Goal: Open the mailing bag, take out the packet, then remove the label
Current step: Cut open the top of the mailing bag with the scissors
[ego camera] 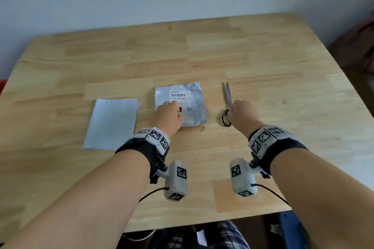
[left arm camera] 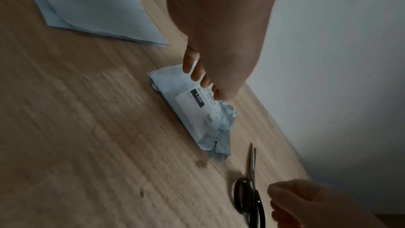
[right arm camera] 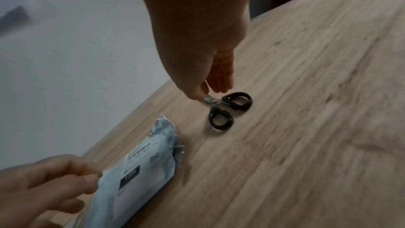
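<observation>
One grey bag (ego camera: 194, 95) with one white label (ego camera: 180, 95) lies flat mid-table (ego camera: 263, 56), between one paper stack (ego camera: 111, 123) and one pair of scissors (ego camera: 227, 95). The left hand (ego camera: 169, 116) rests loose fingers on the bag. The right hand (ego camera: 241, 114) touches the scissors near the pivot; whether it grips them is unclear.

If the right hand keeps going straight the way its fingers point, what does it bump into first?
Most likely the scissors. The right hand points down and forward at them, fingertips right by the metal part near the black handles; whether they already touch is unclear. Under them is the wooden table.
</observation>
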### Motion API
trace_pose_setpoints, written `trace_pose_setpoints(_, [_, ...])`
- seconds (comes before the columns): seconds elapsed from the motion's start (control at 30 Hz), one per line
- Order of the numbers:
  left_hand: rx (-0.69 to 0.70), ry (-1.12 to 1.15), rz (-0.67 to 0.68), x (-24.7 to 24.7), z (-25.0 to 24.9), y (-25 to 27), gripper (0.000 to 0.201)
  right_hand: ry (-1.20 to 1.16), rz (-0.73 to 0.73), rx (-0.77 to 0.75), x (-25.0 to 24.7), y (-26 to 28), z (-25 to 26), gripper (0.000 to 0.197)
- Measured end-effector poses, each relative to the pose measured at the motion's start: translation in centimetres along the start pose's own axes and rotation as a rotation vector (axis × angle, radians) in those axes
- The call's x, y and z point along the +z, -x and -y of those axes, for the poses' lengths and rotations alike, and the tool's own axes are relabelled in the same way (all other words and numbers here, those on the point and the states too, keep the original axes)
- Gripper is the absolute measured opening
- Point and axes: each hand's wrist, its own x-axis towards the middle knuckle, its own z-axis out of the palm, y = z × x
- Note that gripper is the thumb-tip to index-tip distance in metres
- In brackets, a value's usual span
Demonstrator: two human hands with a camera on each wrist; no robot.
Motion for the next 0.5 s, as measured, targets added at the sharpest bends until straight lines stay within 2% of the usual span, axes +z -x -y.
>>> trace_pose_setpoints(0.13, [-0.103, 0.035, -0.015, 0.9, 1.4, -0.9, 0.040, 0.016, 0.045, 0.112, 2.3, -0.5, -0.6, 0.028])
trace_pose_setpoints(0.23, [-0.260, 0.114, 0.029, 1.5, 2.5, -2.4, 0.070, 0.014, 0.024, 0.158, 3.5, -0.8, -0.2, 0.030])
trace_pose_setpoints(0.33, [-0.408, 0.331, 0.048, 2.6, 3.3, -4.6, 0.108, 0.011, 0.018, 0.206, 3.9, -1.0, -0.1, 0.035])
trace_pose_setpoints(0.37, [-0.435, 0.354, 0.054, 3.0, 3.5, -5.3, 0.114, -0.010, 0.023, 0.209, 3.9, -1.1, -0.1, 0.035])
trace_pose_setpoints(0.43, [-0.501, 0.360, 0.073, 3.9, 3.7, -6.6, 0.109, -0.065, 0.034, 0.189, 3.6, -1.2, -0.2, 0.036])
trace_pose_setpoints(0.5, [-0.558, 0.359, 0.122, 3.4, 3.0, -6.6, 0.094, -0.101, 0.036, 0.150, 2.9, -1.0, -0.1, 0.037])
